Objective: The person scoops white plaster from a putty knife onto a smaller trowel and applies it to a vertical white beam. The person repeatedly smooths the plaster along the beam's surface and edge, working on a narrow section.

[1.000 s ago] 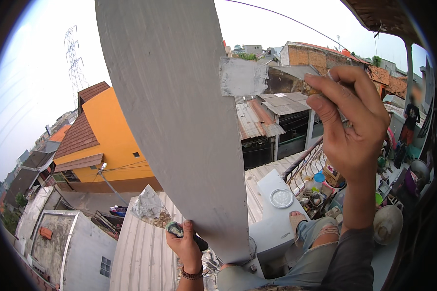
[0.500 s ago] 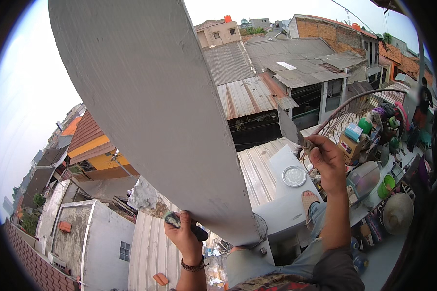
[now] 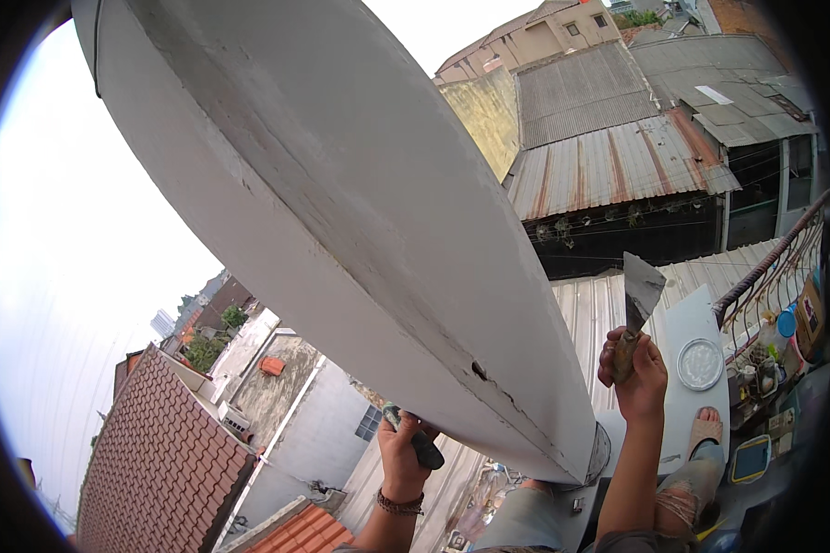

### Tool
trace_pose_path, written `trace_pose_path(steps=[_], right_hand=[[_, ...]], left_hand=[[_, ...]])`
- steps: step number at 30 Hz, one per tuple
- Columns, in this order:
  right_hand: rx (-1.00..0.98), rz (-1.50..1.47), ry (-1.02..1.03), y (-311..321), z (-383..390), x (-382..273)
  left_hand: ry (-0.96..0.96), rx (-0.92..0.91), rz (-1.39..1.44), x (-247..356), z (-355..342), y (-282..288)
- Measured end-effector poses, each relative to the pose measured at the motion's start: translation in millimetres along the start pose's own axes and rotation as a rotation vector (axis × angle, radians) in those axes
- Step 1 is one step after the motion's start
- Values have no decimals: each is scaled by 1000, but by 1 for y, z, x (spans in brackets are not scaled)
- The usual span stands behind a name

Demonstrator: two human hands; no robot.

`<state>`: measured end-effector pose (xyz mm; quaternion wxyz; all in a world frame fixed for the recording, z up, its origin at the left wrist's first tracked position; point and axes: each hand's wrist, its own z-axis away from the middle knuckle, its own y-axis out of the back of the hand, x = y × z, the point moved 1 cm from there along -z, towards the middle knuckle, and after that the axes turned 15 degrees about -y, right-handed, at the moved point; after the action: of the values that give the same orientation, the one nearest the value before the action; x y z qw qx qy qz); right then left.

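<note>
A tall grey pillar (image 3: 360, 230) rises in front of me. Its corner edge faces me, with a ragged groove along it and a small dark hole low down. My right hand (image 3: 638, 373), to the right of the pillar, grips a putty knife (image 3: 643, 297) by its worn handle. The broad, smeared blade points up, apart from the pillar. At the pillar's lower left side, my left hand (image 3: 406, 456) is closed around a dark, rounded tool (image 3: 424, 449) with a greenish end. The fingers hide part of that tool, so its kind is unclear.
A round white lid-like dish (image 3: 700, 363) lies on the white ledge (image 3: 659, 419), near my sandalled foot (image 3: 706, 429). A curved metal railing (image 3: 770, 263) and household clutter stand at the right. Corrugated roofs (image 3: 609, 166) and a tiled roof (image 3: 161, 452) lie below and beyond.
My view has turned left, bringing the pillar's corner edge and another face into sight. The putty knife's blade has swung from leaning left to pointing up. Both hands keep their tools.
</note>
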<state>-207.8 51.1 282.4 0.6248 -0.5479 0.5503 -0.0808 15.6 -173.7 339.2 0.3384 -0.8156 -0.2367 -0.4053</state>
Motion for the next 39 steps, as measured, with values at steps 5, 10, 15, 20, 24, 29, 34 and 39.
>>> trace_pose_path(steps=[5, 10, 15, 20, 24, 29, 34, 39], right_hand=[[1, -78, -61, 1, -17, 16], [49, -41, -64, 8, -18, 16], [73, 31, -28, 9, -17, 9], [116, 175, 24, -1, -15, 3], [54, 420, 287, -51, -28, -36], [-126, 625, 558, -113, -59, -76], [-167, 727, 734, -139, -72, -79], [-167, 725, 797, -156, -70, -82]], left_hand=[[22, 6, -61, 2, 3, 11], [23, 11, -43, -2, 4, 11], [22, 18, -39, -3, 4, 13], [29, 14, -60, -5, 1, 14], [18, 16, -68, 3, 3, 2], [19, -13, -64, -9, 1, 16], [32, 3, -73, -3, 4, 5], [27, 6, -71, -7, 2, 9]])
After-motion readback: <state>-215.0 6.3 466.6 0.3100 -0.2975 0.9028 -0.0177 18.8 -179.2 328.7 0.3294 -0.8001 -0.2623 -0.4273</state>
